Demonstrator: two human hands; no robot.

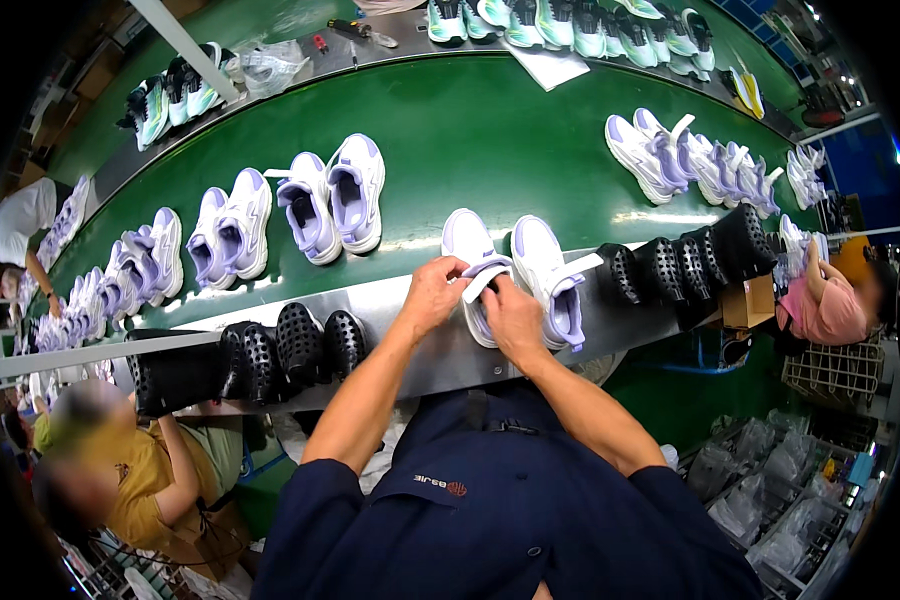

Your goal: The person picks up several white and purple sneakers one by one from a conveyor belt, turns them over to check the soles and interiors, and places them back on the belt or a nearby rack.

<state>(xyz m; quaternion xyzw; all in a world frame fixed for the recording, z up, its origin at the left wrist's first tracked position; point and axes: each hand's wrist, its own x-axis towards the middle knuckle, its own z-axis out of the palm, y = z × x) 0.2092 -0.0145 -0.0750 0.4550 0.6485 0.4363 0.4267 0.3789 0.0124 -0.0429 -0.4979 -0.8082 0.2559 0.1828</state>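
A white and lavender sneaker (467,238) stands on the metal edge in front of me, toe pointing away. My left hand (434,296) pinches it at the left side of its collar, by the white strap (484,281). Fingers of my right hand (514,318) are closed at the shoe's opening, where the tips go out of sight inside. Just to the right stands a matching sneaker (540,258), its white strap (577,266) sticking out loose. Neither hand touches that second shoe.
Pairs of white and lavender sneakers (358,190) line the green belt (450,130) on both sides. Black studded forms (300,338) sit on the metal ledge (400,310) left and right. Mint shoes (570,30) stand beyond. Co-workers sit at left (160,470) and right (820,300).
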